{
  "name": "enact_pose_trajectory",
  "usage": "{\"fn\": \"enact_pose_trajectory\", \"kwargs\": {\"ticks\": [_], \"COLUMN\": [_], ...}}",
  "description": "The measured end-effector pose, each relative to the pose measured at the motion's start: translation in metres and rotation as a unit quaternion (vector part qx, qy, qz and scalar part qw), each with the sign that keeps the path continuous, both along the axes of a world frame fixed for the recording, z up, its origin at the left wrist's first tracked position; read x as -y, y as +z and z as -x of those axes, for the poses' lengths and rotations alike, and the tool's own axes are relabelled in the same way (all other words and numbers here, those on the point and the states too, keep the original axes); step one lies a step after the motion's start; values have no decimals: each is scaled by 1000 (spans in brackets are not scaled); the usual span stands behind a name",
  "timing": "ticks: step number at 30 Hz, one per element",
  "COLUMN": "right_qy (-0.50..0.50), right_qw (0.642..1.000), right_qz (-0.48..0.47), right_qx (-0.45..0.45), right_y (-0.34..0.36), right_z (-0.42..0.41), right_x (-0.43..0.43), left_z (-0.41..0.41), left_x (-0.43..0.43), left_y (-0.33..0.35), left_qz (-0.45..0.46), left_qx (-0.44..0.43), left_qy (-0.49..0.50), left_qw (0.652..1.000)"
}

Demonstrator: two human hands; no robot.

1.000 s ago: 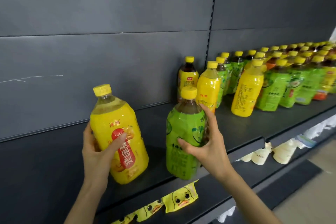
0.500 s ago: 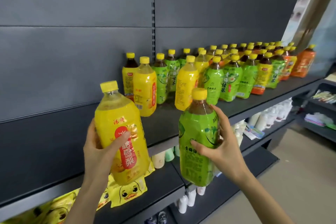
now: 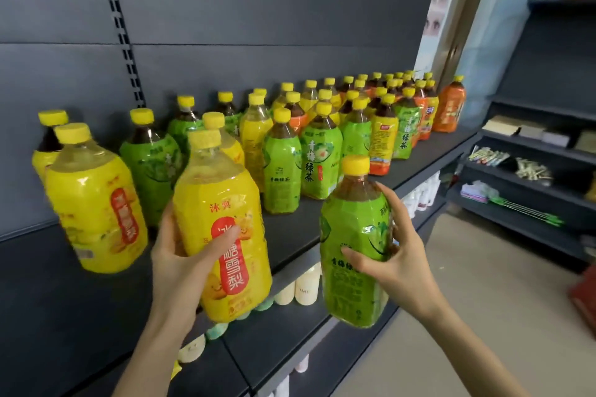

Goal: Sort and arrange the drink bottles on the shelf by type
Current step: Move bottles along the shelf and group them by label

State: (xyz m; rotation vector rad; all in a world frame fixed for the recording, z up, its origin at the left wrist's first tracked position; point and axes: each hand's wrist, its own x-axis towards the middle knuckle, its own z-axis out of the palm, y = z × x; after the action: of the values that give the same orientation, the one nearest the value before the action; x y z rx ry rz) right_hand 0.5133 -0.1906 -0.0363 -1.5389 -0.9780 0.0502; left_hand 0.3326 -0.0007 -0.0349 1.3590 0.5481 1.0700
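Observation:
My left hand (image 3: pixel 183 255) grips a yellow pear-drink bottle (image 3: pixel 222 222) with a red label, held upright in front of the dark shelf (image 3: pixel 290 229). My right hand (image 3: pixel 396 255) grips a green-tea bottle (image 3: pixel 351 255) with a green label and yellow cap, off the shelf's front edge. On the shelf stand another yellow bottle (image 3: pixel 93 200) at the left, green bottles (image 3: pixel 282 164) in the middle, and orange bottles (image 3: pixel 449 106) at the far right, all yellow-capped and mixed together.
The grey back panel (image 3: pixel 258 26) rises behind the bottles. Small white and pastel bottles (image 3: pixel 306 287) sit on the lower shelf. Another dark shelving unit (image 3: pixel 532 177) with small goods stands at the right, across the beige floor (image 3: pixel 483 284).
The view has swung right along the shelf, bringing the crowded bottles closer. Both hands still hold their bottles, now nearer the standing bottles.

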Motion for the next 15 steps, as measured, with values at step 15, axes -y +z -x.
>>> {"fn": "enact_pose_trajectory", "kwargs": {"ticks": [15], "right_qy": [36], "right_qw": [999], "right_qz": [26], "right_qx": [4], "right_y": [-3], "right_z": [-184], "right_x": [-12], "left_z": [-182], "left_x": [15], "left_y": [9], "left_qz": [-24], "left_qx": [-19], "left_qy": [-29], "left_qw": [999]}}
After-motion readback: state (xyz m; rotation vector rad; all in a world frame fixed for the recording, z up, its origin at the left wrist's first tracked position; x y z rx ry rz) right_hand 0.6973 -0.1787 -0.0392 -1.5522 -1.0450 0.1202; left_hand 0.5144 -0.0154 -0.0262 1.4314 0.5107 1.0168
